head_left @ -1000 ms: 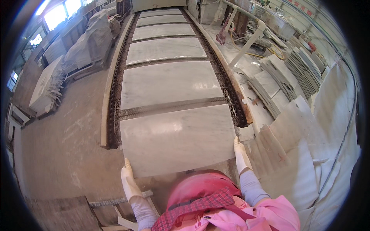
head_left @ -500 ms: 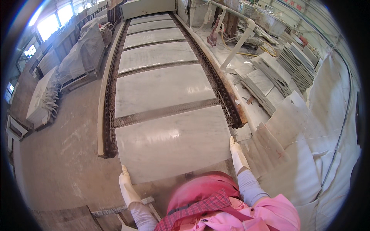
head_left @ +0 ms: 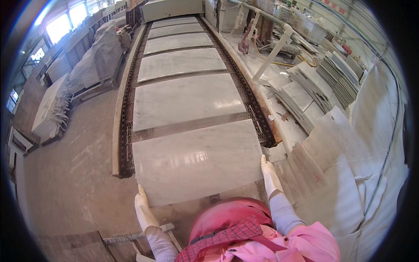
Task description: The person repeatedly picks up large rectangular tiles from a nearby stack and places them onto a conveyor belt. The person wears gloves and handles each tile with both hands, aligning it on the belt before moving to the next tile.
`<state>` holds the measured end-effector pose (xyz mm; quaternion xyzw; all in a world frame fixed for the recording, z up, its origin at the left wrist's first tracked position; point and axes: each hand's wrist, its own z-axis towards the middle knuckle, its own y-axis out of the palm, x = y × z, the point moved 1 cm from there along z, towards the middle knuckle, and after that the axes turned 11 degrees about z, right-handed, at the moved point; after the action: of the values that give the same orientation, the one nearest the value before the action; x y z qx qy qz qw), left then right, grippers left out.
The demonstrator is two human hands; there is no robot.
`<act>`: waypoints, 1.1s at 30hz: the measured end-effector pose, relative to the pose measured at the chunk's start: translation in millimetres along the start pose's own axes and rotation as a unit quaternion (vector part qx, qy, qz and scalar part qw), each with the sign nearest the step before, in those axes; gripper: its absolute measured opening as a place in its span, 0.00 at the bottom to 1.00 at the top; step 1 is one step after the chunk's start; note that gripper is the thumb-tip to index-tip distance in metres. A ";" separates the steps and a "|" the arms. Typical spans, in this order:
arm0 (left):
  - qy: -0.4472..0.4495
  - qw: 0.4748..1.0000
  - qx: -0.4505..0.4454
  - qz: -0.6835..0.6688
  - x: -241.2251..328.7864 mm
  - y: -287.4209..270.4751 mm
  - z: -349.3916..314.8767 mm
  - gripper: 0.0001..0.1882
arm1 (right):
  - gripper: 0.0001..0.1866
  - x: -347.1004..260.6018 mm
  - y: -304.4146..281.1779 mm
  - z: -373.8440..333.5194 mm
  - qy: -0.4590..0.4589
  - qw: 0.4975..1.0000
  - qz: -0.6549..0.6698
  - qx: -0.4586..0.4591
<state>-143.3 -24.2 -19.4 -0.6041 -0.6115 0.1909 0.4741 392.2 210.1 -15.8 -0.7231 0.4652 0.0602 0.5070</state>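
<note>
A glossy white-grey marble slab spans the near end of a mesh conveyor, its near part jutting out past the conveyor's end. My left hand, in a cream glove, grips the slab's near left corner with the thumb on top. On the right edge, close to the near corner, my right hand holds on in a matching glove. Both hands' fingers under the stone are hidden. A second marble slab lies flat just beyond, with a strip of mesh between the two.
Several more slabs run in a row up the conveyor to a box-like machine. Wrapped stacks stand on the left. To the right are leaning stone tiles, a white pipe and foam sheets. A wooden frame sits low at left.
The whole view has shifted slightly to the right. Both hands keep their hold on the slab's edges, and the slab has hardly moved against the conveyor.
</note>
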 end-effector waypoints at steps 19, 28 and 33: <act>-0.016 1.000 0.007 0.016 3.9 0.6 0.8 0.43 | 0.45 4.9 3.8 22.8 -0.019 1.000 -0.003 0.014; 0.003 1.000 -0.006 -0.027 9.8 0.0 5.8 0.42 | 0.44 -18.6 -0.3 -3.7 -0.038 0.999 0.020 0.010; -0.002 1.000 -0.014 -0.006 11.3 -1.8 4.7 0.43 | 0.45 -25.5 -3.5 -7.1 -0.004 1.000 0.010 0.007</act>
<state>-146.1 -12.5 -16.3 -0.6064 -0.6189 0.1805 0.4655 377.7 220.3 4.2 -0.7147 0.4710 0.0650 0.5130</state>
